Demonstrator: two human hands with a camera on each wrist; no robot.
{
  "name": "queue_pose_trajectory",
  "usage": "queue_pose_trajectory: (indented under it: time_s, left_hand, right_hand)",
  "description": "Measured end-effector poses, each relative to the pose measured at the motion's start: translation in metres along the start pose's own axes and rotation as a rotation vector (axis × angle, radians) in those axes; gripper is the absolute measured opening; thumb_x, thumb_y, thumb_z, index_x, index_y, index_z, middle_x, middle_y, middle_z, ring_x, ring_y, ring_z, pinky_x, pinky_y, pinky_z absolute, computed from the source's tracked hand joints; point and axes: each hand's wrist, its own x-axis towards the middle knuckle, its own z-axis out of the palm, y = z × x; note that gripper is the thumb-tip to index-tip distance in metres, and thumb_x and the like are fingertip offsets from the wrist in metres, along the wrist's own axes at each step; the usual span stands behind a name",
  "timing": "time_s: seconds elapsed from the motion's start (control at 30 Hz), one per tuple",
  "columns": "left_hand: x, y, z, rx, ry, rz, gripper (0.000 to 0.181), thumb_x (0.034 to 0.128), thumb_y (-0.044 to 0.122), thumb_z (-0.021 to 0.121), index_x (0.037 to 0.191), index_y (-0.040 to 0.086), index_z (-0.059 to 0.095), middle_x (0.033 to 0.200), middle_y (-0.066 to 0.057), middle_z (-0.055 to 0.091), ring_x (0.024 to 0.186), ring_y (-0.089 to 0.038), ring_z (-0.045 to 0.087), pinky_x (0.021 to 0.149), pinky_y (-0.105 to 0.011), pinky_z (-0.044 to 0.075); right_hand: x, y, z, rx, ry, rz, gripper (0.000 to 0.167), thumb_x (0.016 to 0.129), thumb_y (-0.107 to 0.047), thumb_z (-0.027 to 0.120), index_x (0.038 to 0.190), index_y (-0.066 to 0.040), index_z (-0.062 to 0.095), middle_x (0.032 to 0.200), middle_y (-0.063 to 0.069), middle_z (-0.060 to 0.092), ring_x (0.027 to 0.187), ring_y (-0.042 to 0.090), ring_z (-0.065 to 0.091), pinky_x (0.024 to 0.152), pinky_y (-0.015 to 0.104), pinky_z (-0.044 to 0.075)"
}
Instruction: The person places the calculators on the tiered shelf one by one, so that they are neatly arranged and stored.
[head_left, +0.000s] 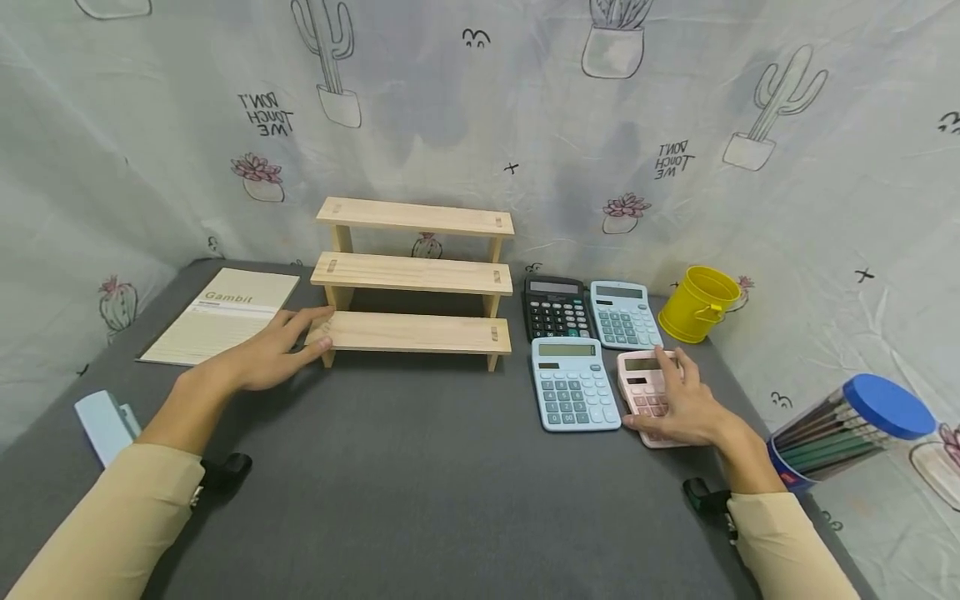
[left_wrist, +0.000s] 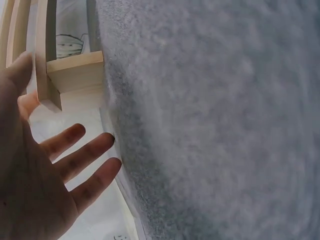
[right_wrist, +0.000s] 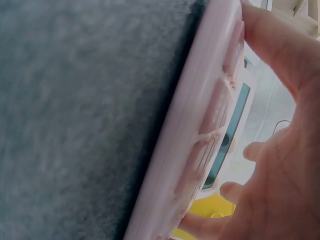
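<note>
A three-step wooden display stand stands at the back of the grey table. My left hand is at the left end of its lowest step, with the thumb and index finger pinching the board; the other fingers spread straight beside it. On the right, a pink calculator lies face up under my right hand. The thumb grips its near left side and the fingertips reach its right side; the palm hides part of the keys. Its pale pink side fills the middle of the right wrist view.
Beside the pink calculator lie two light blue calculators and a black calculator. A yellow bucket and a blue-lidded tub of pencils stand at the right edge. A notebook and a light blue object lie left.
</note>
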Motion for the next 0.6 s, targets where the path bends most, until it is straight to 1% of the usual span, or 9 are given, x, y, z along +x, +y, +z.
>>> queue_pose_trajectory:
  time_s: [0.1, 0.2, 0.3, 0.47, 0.53, 0.6]
  left_hand:
    - [0.0002, -0.0024, 0.0024, -0.006, 0.003, 0.011, 0.065, 0.1085, 0.046, 0.048, 0.162, 0.017, 0.025, 0.152, -0.029, 0.030, 0.140, -0.049, 0.033, 0.104, -0.074, 0.033]
    - [0.0018, -0.0026, 0.0009, -0.017, 0.003, 0.020, 0.064, 0.1080, 0.046, 0.050, 0.160, 0.016, 0.028, 0.150, -0.028, 0.035, 0.137, -0.045, 0.037, 0.103, -0.071, 0.035]
    - [0.0028, -0.0033, -0.0004, -0.045, -0.011, 0.022, 0.065, 0.1077, 0.046, 0.051, 0.160, 0.014, 0.028, 0.150, -0.028, 0.038, 0.135, -0.044, 0.039, 0.102, -0.069, 0.037]
    - [0.0051, -0.0065, -0.0043, -0.137, -0.050, 0.045, 0.065, 0.1072, 0.038, 0.055, 0.159, 0.010, 0.027, 0.147, -0.030, 0.041, 0.133, -0.049, 0.045, 0.100, -0.066, 0.041]
    - [0.0066, -0.0083, -0.0054, -0.193, -0.068, 0.053, 0.064, 0.1070, 0.034, 0.056, 0.159, 0.009, 0.027, 0.146, -0.030, 0.042, 0.131, -0.050, 0.048, 0.099, -0.063, 0.044]
    - [0.0072, -0.0099, -0.0054, -0.246, -0.089, 0.045, 0.064, 0.1070, 0.034, 0.057, 0.158, 0.011, 0.027, 0.147, -0.030, 0.042, 0.131, -0.051, 0.050, 0.098, -0.060, 0.045]
  right_hand:
    - [0.0015, 0.0000, -0.0002, -0.012, 0.000, 0.018, 0.130, 0.080, -0.065, 0.077, 0.163, -0.005, -0.002, 0.161, 0.037, -0.005, 0.127, 0.070, 0.028, 0.096, 0.083, 0.032]
    - [0.0020, 0.0011, -0.0013, -0.018, 0.021, 0.029, 0.131, 0.078, -0.062, 0.079, 0.163, -0.005, -0.002, 0.161, 0.037, -0.003, 0.126, 0.068, 0.028, 0.093, 0.083, 0.034]
    - [0.0027, 0.0030, -0.0013, 0.009, 0.046, 0.023, 0.131, 0.077, -0.057, 0.082, 0.163, -0.006, -0.003, 0.161, 0.036, -0.002, 0.126, 0.066, 0.028, 0.093, 0.084, 0.033]
    - [0.0002, 0.0049, -0.0004, 0.064, 0.089, -0.003, 0.133, 0.075, -0.051, 0.086, 0.164, -0.013, -0.006, 0.162, 0.034, -0.001, 0.128, 0.064, 0.028, 0.092, 0.084, 0.030]
    - [-0.0022, 0.0034, -0.0009, 0.066, 0.113, -0.009, 0.134, 0.075, -0.050, 0.087, 0.165, -0.015, -0.006, 0.162, 0.033, 0.002, 0.127, 0.063, 0.029, 0.090, 0.083, 0.031]
    - [-0.0050, 0.0008, -0.0021, 0.061, 0.141, -0.016, 0.134, 0.074, -0.049, 0.088, 0.165, -0.016, -0.005, 0.162, 0.033, 0.004, 0.126, 0.062, 0.030, 0.089, 0.081, 0.032]
